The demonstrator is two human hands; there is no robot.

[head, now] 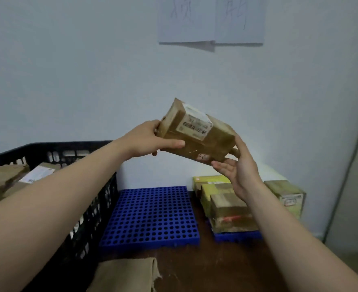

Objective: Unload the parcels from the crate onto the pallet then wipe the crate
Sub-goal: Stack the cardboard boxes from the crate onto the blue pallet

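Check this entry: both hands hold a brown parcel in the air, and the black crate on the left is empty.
Wrong: the head view shows parcels lying in the black crate. The left hand and right hand do hold the brown parcel in the air.

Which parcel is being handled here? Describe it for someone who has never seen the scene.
From the black crate on the left, look right and up, above the bare blue pallet. A brown parcel is tilted there before the wall, the left hand gripping one end, the right hand under the other. It alone rests on no surface.
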